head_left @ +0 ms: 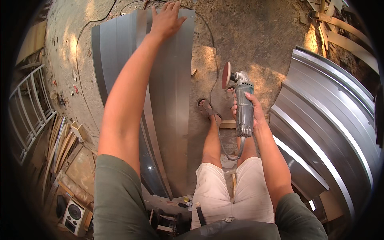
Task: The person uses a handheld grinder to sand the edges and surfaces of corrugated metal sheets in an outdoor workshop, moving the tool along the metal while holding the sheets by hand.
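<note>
In my right hand (254, 109) is an angle grinder (244, 106), gripped around its grey-green body. A reddish-brown sanding disc (226, 75) is fitted at its head, tilted toward the left and apart from any metal. My left hand (168, 18) reaches far forward, fingers spread, and rests on the far end of a long grey sheet metal panel (170, 92). That panel has lengthwise folds and lies to the left of my legs. The grinder's cord (233, 158) loops down from the rear of its body past my legs.
Ribbed metal sheets (320, 108) are stacked at the right. A black cable (79, 60) runs across the concrete floor on the left. Near the left edge are a white metal frame (32, 104), wooden strips (60, 146) and a speaker (75, 216). Wooden offcuts (344, 28) lie at the far right.
</note>
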`<state>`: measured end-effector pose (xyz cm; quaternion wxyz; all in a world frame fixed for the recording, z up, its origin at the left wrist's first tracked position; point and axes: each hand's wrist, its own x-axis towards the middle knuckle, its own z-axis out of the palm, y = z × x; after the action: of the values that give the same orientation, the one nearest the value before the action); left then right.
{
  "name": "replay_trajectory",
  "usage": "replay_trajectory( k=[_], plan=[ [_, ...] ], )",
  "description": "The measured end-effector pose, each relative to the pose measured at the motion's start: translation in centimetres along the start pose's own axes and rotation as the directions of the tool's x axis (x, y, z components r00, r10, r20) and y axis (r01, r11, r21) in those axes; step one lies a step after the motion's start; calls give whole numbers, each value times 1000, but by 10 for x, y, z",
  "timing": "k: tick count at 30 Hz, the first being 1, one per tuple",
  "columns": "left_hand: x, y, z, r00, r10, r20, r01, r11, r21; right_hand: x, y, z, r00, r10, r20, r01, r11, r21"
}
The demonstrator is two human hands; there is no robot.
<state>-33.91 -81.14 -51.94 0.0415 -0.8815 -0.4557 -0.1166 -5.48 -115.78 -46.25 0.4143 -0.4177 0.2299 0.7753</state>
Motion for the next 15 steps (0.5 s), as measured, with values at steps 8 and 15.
replay_trajectory(
  k=[8, 15],
  plan=[
    [42, -9, 21, 970, -79, 229, 123, 975, -183, 39, -2, 21, 995, 79, 65, -81, 996, 27],
    [36, 19, 15, 981, -194, -26, 186, 963, -194, 46, -10, 57, 987, 105, 123, -111, 993, 35]
  ],
)
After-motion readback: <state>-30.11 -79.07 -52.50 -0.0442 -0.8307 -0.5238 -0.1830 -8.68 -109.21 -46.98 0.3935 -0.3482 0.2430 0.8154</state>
